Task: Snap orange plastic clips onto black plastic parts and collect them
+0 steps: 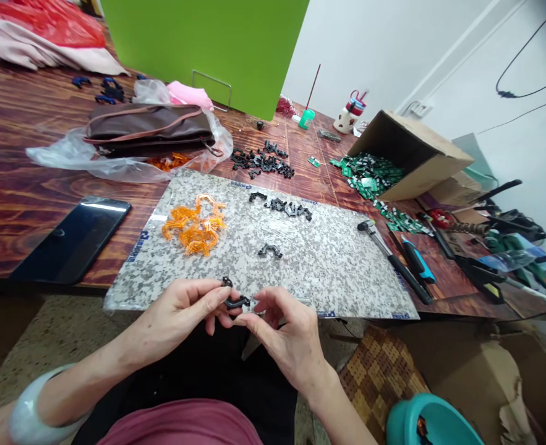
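Observation:
My left hand [191,307] pinches a small black curved plastic piece [238,302] between thumb and fingers, just over the near edge of the speckled board [235,266]. Close to the piece's right end, my right hand [286,330] has its thumb and fingers drawn together; what they hold, if anything, is too small to make out. A similar black piece [270,250] lies alone on the board beyond my hands. Farther back is a row of black pieces [291,209]. To the left sits a heap of transparent orange pieces [195,225] of a like curved form.
A hammer [396,262] and a blue-handled tool [418,261] lie at the board's right. Green circuit boards [370,176] spill from a cardboard box [412,154]. Left are a dark tablet [73,238] and a brown bag [152,127]. A teal bucket [433,420] stands below, right.

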{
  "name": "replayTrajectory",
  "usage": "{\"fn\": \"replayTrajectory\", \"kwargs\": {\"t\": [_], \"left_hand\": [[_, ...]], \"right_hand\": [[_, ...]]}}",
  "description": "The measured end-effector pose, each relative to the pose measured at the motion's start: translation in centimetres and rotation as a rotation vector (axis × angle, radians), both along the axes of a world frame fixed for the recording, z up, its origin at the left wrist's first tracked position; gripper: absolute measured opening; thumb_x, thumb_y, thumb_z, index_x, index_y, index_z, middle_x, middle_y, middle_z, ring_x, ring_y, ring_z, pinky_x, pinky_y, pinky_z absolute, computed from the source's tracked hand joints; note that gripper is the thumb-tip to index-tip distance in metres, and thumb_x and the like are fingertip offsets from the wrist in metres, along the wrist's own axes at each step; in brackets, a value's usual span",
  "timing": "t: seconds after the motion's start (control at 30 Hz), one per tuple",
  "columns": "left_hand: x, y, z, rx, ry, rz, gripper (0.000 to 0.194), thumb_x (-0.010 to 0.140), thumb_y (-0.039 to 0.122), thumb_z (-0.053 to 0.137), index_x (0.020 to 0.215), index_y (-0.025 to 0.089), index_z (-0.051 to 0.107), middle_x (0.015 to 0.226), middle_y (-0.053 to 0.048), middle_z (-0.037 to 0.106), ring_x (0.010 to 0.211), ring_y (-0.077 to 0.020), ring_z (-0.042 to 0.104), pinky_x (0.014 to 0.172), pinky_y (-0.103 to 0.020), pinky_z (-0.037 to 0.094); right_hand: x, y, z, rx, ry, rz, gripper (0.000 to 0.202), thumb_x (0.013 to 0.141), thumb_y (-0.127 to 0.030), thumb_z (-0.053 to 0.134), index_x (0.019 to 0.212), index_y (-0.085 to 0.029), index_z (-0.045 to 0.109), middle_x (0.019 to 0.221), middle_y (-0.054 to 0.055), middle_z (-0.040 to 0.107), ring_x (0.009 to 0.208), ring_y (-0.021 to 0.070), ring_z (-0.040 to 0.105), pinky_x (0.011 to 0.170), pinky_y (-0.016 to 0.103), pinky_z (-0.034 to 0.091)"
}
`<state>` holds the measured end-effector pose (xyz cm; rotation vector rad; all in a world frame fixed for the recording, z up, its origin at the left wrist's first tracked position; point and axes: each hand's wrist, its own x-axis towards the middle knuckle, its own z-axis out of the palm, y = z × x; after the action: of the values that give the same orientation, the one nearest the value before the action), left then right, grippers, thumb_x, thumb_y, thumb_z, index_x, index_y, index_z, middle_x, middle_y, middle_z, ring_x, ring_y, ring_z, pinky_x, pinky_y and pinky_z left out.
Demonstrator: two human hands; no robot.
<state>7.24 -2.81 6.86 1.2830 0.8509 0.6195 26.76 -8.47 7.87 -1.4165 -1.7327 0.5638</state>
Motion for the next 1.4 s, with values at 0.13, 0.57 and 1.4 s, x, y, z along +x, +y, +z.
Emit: {"fn": "replayTrajectory", "kwargs": {"t": [0.13, 0.57, 1.4], "left_hand": [[0.1, 0.1, -0.1, 0.030, 0.015, 0.005, 0.031, 0.094, 0.043, 0.056, 0.093, 0.017, 0.074, 0.070, -0.003, 0.074, 0.057, -0.0105, 0.058, 0.055, -0.018, 0.046], [0.2, 0.0, 0.1, 0.187, 0.134, 0.016, 0.032, 0.096, 0.038, 0.051, 0.078, 0.019, 0.068, 0.067, 0.000, 0.067, 0.062, -0.0114, 0.056, 0.058, -0.019, 0.043], [1.5, -1.4, 1.0, 0.395, 0.139, 0.068, 0.025, 0.098, 0.030, 0.048, 0.080, 0.022, 0.064, 0.074, 0.001, 0.066, 0.067, -0.0133, 0.061, 0.063, -0.020, 0.047]], "right_hand": [[-0.1, 0.3, 0.0, -0.030, 0.032, 0.000, 0.027, 0.088, -0.042, 0.070, 0.091, -0.016, 0.063, 0.072, 0.000, 0.065, 0.054, 0.0102, 0.055, 0.052, 0.020, 0.045], [-0.6, 0.6, 0.5, -0.272, 0.255, 0.046, 0.018, 0.088, -0.031, 0.067, 0.096, -0.015, 0.069, 0.079, 0.003, 0.068, 0.061, 0.0103, 0.057, 0.056, 0.021, 0.046], [-0.9, 1.2, 1.4, -0.287, 0.517, 0.004, 0.017, 0.090, -0.035, 0.064, 0.090, -0.019, 0.071, 0.081, 0.003, 0.070, 0.073, 0.0154, 0.065, 0.065, 0.026, 0.052]]}}
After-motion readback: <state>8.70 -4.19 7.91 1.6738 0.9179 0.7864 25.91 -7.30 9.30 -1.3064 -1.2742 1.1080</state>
